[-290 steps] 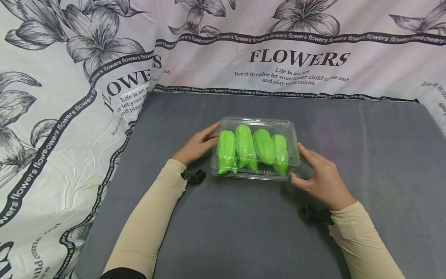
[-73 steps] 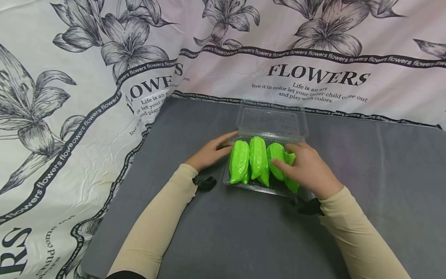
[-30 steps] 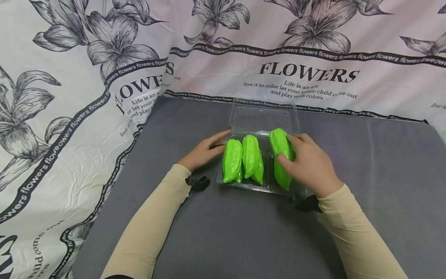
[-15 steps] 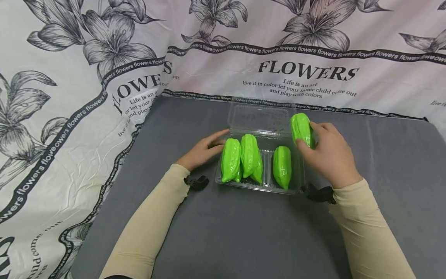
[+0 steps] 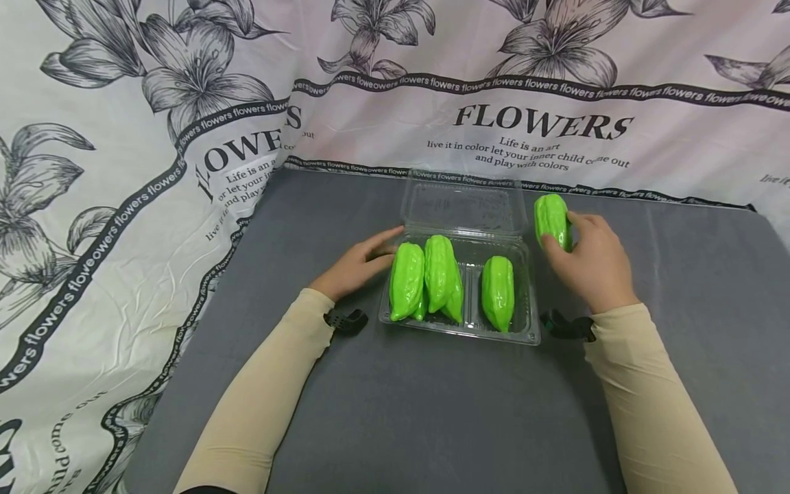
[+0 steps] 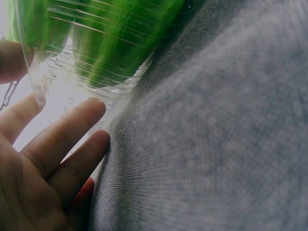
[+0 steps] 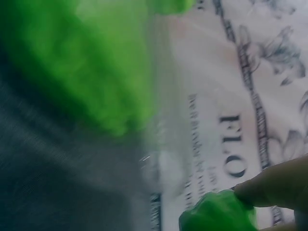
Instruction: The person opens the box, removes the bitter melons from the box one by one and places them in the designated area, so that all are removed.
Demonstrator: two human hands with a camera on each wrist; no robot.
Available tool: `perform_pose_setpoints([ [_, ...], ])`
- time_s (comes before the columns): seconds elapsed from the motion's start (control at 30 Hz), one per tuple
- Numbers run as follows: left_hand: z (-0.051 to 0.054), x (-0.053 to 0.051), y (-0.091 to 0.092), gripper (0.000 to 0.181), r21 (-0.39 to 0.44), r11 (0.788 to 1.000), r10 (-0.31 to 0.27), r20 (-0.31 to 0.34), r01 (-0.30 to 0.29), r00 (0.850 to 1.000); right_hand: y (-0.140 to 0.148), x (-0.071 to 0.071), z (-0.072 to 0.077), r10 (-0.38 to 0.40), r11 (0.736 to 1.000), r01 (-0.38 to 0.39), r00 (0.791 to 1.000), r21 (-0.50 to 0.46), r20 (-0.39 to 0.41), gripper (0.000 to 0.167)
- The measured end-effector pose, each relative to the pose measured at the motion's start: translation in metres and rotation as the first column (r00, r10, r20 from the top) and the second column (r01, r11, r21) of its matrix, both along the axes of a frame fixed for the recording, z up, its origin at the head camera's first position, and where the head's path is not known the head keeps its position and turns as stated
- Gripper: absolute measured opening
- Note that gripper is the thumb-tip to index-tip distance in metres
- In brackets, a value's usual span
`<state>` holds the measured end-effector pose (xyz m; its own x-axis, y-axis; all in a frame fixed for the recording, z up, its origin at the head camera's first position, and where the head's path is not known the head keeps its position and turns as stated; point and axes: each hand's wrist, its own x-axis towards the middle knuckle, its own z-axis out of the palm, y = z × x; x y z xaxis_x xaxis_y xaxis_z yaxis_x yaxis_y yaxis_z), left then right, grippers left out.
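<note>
- The step in hand seemed to be carrying one green vegetable [image 5: 551,218] away from the clear box [image 5: 457,335]; this I judged from how the things lay.
- This vegetable was to the right of the box, near the back of the grey table [image 5: 395,418]; whether it touched the table, I could not tell.
- The next move, in my opinion, called for a low, soft release, with enough room beside the open lid [image 5: 465,206].
- The right hand [image 5: 597,264] pinched the vegetable between the thumb and the fingers.
- The left hand [image 5: 353,271] held nothing; its fingers were stretched and somewhat spread, and they seemed to touch the left side of the box, perhaps to steady it.
- Inside the box, a group of vegetables [image 5: 406,283] lay left of the middle ridge, and a single vegetable [image 5: 497,293] lay right of it.
</note>
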<state>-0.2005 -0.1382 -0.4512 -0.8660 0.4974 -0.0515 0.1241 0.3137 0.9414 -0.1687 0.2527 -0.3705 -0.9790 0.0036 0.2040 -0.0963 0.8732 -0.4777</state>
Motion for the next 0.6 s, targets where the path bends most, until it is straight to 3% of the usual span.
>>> perform_pose_setpoints([
  [0.27, 0.0, 0.0, 0.0, 0.06, 0.006, 1.0, -0.006, 0.001, 0.006, 1.0, 0.012, -0.013, -0.027, -0.02, 1.0, 0.019, 0.999, 0.021, 0.046, 0.065],
  [0.6, -0.001, -0.002, -0.001, 0.06, 0.001, 1.0, -0.011, -0.02, 0.011, 1.0, 0.016, -0.018, -0.046, -0.052, 0.999, 0.051, 0.997, 0.017, 0.058, 0.061],
])
